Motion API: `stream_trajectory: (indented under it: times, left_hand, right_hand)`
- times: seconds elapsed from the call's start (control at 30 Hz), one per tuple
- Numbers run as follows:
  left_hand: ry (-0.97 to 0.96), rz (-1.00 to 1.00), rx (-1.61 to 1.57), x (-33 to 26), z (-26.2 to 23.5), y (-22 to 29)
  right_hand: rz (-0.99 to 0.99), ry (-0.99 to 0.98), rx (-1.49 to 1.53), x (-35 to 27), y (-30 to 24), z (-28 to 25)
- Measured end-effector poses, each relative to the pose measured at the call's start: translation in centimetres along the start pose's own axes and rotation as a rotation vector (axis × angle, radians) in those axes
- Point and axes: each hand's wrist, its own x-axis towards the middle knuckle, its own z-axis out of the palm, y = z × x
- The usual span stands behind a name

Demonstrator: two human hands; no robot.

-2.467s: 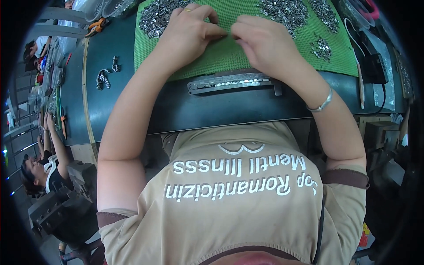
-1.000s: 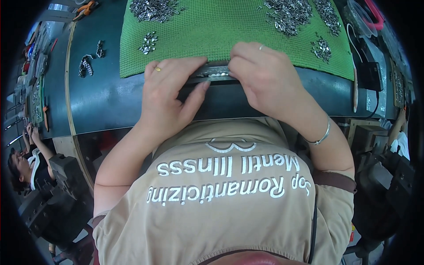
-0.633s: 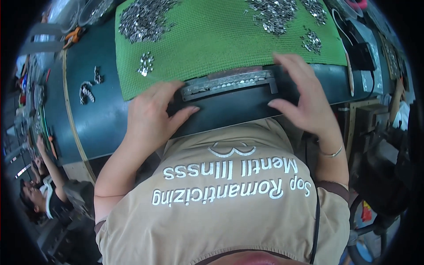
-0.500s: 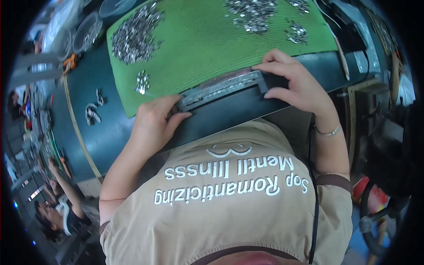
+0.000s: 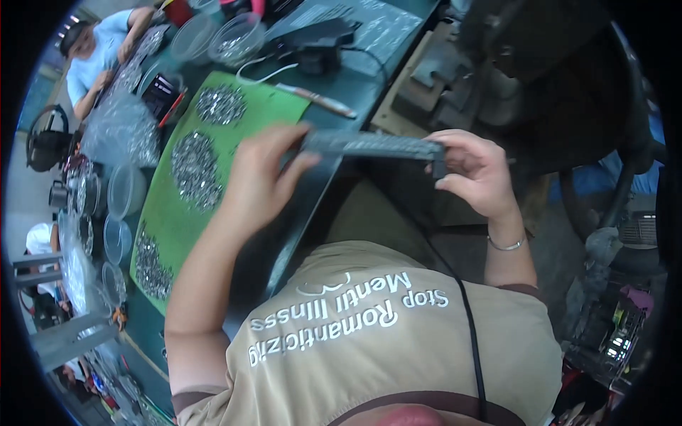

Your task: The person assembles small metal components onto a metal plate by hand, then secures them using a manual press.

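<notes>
**Long dark bar lifted off the surface, held at both ends**

Landmark: the green mat (image 5: pixel 238 153) on the dark surface (image 5: pixel 369 42).

Both hands hold a long dark bar (image 5: pixel 369 145) up in the air, just right of the mat's near edge and over the surface's edge. It runs roughly level. Left hand (image 5: pixel 259 177): fingers closed on the bar's left end, thumb under, fingertips on top. Right hand (image 5: pixel 472 170): closed around the right end, fingers curled over it. A silver bracelet (image 5: pixel 508 245) sits on that wrist.

On the mat: several heaps of small shiny metal parts (image 5: pixel 193 167), none near the hands. Past the mat's far left side stand clear plastic tubs (image 5: pixel 124 190), some with more metal bits. Beyond the mat's top corner lie a pen-like tool (image 5: pixel 316 99) and a black device with a cable (image 5: pixel 320 39). Another person in a light blue shirt (image 5: pixel 96 53) sits well beyond the mat.

Progress, as judged: the bar is picked up and clear of the mat; it is not set down anywhere yet. Whether its slots hold parts, cannot tell, too blurred. Heaps on the mat remain unsorted.
</notes>
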Motion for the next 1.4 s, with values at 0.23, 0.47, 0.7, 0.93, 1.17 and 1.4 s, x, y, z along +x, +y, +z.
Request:
stream_trajectory:
  times: [0.23, 0.47, 0.7, 0.93, 1.17, 1.4]
  left_hand:
    - [0.001, 0.346, 0.070, 16.7, 10.5, -2.5]
    - [0.127, -0.111, -0.080, 14.4, 16.0, 2.5]
    - [-0.067, -0.195, -0.093, 12.7, 17.3, 7.2]
    - [-0.090, -0.149, -0.050, 13.8, 15.1, 4.9]
    - [-0.411, 0.204, -0.332, 17.8, 12.3, -2.1]
    - [-0.470, 0.166, -0.392, 20.3, 14.2, -2.5]
  right_hand:
    - [0.088, 0.515, -0.172, -2.1, 1.7, -5.7]
    - [0.251, 0.687, -0.352, -0.5, 2.0, -4.8]
    - [-1.067, 1.038, -1.781, -11.1, -13.3, -6.6]
    - [-0.121, 1.219, -1.444, -15.8, -7.8, -9.4]
    - [-0.286, 1.120, -0.923, -16.1, -14.1, -10.4]
    - [-0.034, 0.899, -0.652, -15.1, -27.0, -16.7]
